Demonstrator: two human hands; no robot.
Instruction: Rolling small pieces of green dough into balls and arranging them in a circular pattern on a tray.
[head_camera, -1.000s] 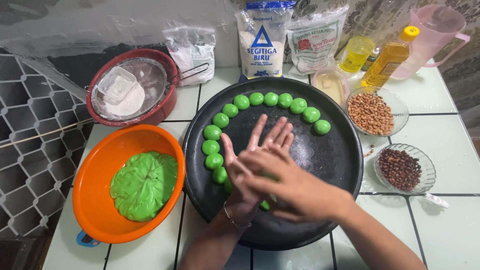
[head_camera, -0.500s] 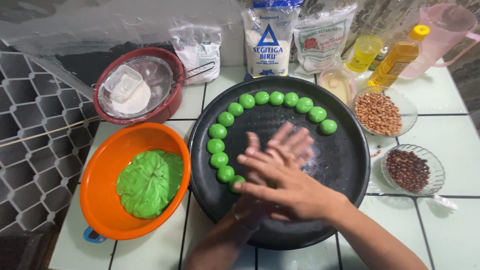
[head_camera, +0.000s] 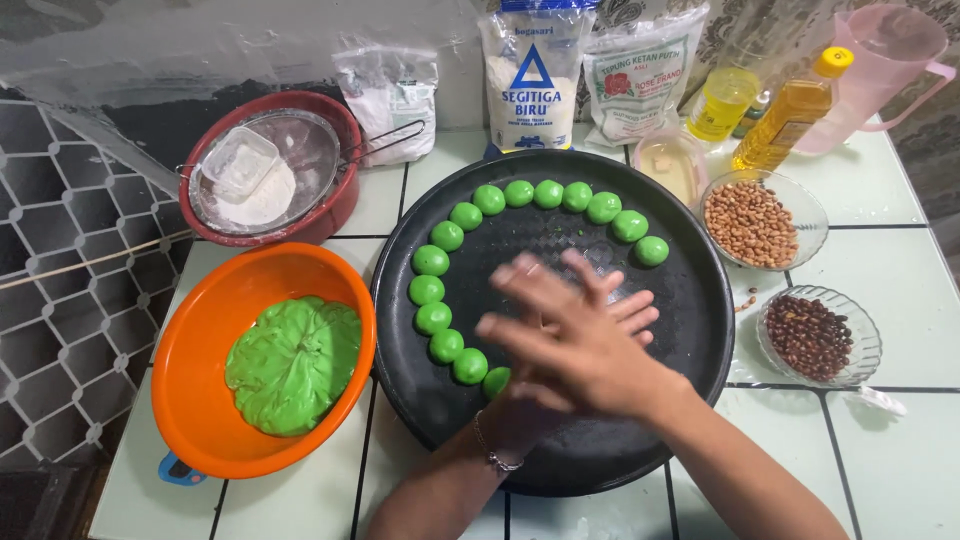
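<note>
My right hand (head_camera: 565, 345) lies flat on top of my left hand (head_camera: 628, 312), palms pressed together with fingers straight, above the middle of a round black tray (head_camera: 685, 300). Whatever sits between the palms is hidden. My left wrist wears a thin bracelet. Several small green dough balls (head_camera: 520, 193) form an arc along the tray's far and left side; the nearest one (head_camera: 496, 381) lies just left of my hands. An orange bowl (head_camera: 200, 330) to the left of the tray holds a flat lump of green dough (head_camera: 290, 365).
A red bowl with a metal sieve and white flour (head_camera: 265, 180) stands at the back left. Flour bags (head_camera: 530, 70), an oil bottle (head_camera: 790, 110) and a pink jug (head_camera: 880, 60) line the back. Glass bowls of peanuts (head_camera: 750, 220) and dark beans (head_camera: 810, 335) stand right. Wire mesh (head_camera: 60, 280) borders the left.
My palms have slid across each other, the right hand's fingers swinging from pointing away to pointing left. A speck of green that showed at the palms' heel is now covered.
</note>
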